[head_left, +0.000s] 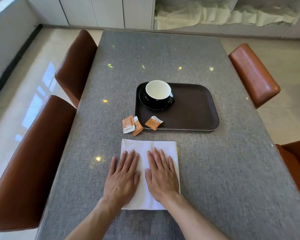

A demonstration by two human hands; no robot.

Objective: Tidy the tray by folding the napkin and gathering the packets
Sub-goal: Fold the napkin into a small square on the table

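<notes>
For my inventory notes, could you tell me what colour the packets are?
Orange and white, clearest in the head view: the packets.

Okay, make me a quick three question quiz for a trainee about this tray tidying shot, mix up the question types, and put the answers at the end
1. True or false: both hands lie flat on the white napkin.
2. How many orange packets are in view, and how many of them lie on the tray?
3. Multiple choice: the cup stands at which part of the tray? A. far left corner. B. near right corner. C. dead centre.

Key:
1. True. The left hand and the right hand press on it with straight fingers.
2. Three. One packet lies at the tray's near edge; a second packet and a third packet lie on the table beside the tray.
3. A, on its black saucer.
</notes>
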